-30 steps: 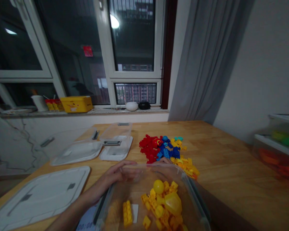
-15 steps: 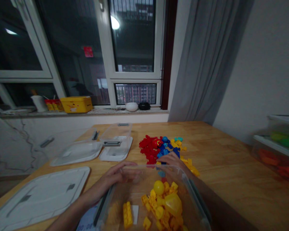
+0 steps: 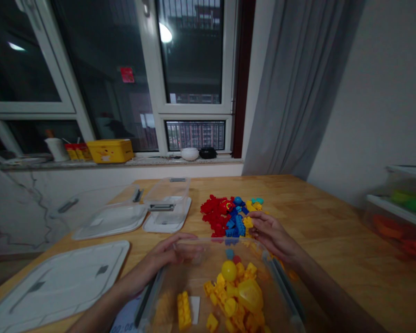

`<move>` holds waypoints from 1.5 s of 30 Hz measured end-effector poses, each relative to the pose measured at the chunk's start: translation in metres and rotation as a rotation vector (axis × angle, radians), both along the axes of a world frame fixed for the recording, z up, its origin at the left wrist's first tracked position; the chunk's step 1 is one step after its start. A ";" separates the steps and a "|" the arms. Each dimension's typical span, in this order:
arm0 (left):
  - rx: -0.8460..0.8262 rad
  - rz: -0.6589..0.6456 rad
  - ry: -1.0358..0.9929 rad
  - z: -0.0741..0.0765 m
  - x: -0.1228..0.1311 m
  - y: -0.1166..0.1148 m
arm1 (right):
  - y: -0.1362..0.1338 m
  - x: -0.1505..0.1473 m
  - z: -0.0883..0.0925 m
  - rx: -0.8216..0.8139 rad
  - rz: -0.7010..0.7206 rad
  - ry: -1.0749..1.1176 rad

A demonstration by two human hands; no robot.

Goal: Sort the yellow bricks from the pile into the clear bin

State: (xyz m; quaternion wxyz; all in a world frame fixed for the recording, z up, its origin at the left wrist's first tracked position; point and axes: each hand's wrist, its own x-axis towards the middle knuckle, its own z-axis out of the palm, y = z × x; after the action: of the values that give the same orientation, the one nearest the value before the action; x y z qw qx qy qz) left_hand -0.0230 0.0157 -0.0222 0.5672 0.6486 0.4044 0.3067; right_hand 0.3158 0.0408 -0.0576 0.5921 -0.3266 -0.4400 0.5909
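Observation:
A clear plastic box (image 3: 180, 286) stands in front of me with several yellow toy pieces (image 3: 229, 296) inside. My left hand (image 3: 169, 254) grips the box's far left rim, its fingers over the edge. Just beyond the box, my right hand (image 3: 272, 231) pinches a yellow toy block (image 3: 247, 222) between thumb and fingers, above the table. Behind that block lies a pile of blue toy pieces (image 3: 236, 222), with red toy pieces (image 3: 215, 215) to its left. More yellow pieces (image 3: 254, 205) lie at the pile's right, partly hidden by my right hand.
White lids (image 3: 65, 282) lie on the wooden table (image 3: 326, 249) at left. Two clear boxes (image 3: 168, 194) rest on lids near the far left. Stacked boxes of coloured pieces (image 3: 398, 222) stand at far right. A yellow box (image 3: 110, 151) sits on the windowsill.
My right hand has moved right and lifted from the pile with a yellow toy block between its fingers. My left hand stays on the box rim.

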 end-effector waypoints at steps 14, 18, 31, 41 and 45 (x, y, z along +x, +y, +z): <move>-0.025 0.000 -0.019 0.004 0.001 -0.002 | 0.012 0.011 -0.006 0.045 -0.097 -0.169; 0.022 0.014 -0.003 0.005 0.003 -0.002 | 0.028 0.026 -0.020 0.203 -0.304 -0.681; 0.016 0.002 -0.021 0.004 0.001 -0.004 | 0.029 0.033 -0.032 0.375 -0.291 -1.201; 0.072 0.002 -0.002 0.000 -0.001 0.001 | 0.031 0.033 -0.035 0.354 -0.299 -1.181; 0.053 -0.003 0.006 0.003 0.000 -0.001 | 0.033 0.033 -0.037 0.346 -0.321 -1.151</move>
State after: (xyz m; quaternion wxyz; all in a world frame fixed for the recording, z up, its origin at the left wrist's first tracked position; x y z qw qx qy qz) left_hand -0.0225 0.0145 -0.0195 0.5492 0.6649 0.3969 0.3144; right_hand 0.3490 0.0734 -0.0944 0.3856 -0.5543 -0.7235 0.1439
